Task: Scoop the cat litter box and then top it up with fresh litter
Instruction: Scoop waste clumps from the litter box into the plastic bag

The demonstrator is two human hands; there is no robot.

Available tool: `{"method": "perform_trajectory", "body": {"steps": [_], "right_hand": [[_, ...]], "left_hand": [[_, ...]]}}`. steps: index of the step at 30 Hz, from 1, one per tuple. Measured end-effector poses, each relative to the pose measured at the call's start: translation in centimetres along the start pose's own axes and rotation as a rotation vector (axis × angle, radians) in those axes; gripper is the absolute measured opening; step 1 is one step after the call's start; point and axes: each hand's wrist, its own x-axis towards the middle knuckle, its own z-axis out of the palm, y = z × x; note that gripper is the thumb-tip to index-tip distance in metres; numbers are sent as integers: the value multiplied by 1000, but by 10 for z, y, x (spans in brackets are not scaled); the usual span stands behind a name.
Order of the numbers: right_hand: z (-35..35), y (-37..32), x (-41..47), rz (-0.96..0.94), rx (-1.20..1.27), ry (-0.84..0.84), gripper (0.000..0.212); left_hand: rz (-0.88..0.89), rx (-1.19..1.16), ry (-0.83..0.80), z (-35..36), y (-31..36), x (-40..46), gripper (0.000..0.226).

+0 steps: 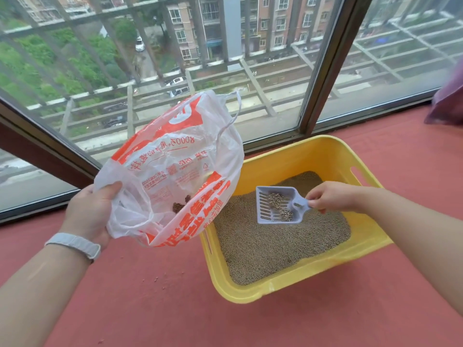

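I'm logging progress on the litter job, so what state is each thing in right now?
Left hand: grips the bag's rim, holding it up.
Plastic bag: mouth open, dark clumps inside.
Right hand: pinches the scoop's handle.
Scoop: lifted above the litter, carrying two clumps.
Litter box: on the red floor, holding a layer of litter.
Window: looks shut.

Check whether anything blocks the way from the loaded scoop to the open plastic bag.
Nothing visible does. The scoop, held by the right hand over the litter, carries clumps; the bag, gripped by the left hand, gapes just left of it.
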Motion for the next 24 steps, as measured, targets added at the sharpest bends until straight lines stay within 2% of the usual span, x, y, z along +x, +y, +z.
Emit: {"method": "perform_trajectory", "body": {"steps": [2, 7, 14, 18, 24], "right_hand": [[-2, 5, -9, 14, 34, 1, 40], [-8, 16, -19, 29, 127, 58, 22], [-15, 6, -23, 36, 118, 67, 21], [-17, -7, -22, 18, 94, 75, 21], [-21, -23, -30, 59, 73, 90, 18]], "left_hand": [[16, 13, -3, 2, 1, -4, 39], [49, 19, -16, 4, 3, -12, 42], [78, -9, -13, 9, 9, -23, 36], [78, -27, -6, 6, 11, -24, 17], [82, -24, -25, 6, 12, -27, 9]]}}
